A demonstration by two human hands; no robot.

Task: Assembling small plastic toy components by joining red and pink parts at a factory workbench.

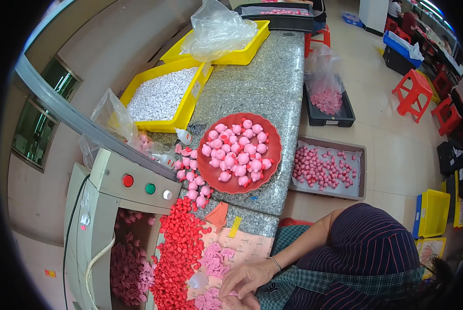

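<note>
At the near edge of the speckled grey stone worktop (262,88), you are resting your right hand (247,277) over a scatter of flat pink pieces (214,258) lying on a pale pink sheet (249,243). Its fingers are curling loosely down toward the pieces; whether the grip is closing on one cannot be told. Your left hand (239,302) is showing only partly at the lower edge, just under the right, and its grip cannot be told either. A band of small red parts (180,248) is lying just left of the pink pieces. Farther up the worktop, a round red tray (273,150) is holding pink toy figures (237,152), and more of them are spilling beside its left rim. Two yellow bins (190,101) are standing beyond it. On the tiled floor (386,139) to your right, grey trays and red stools (413,92) are standing.
</note>
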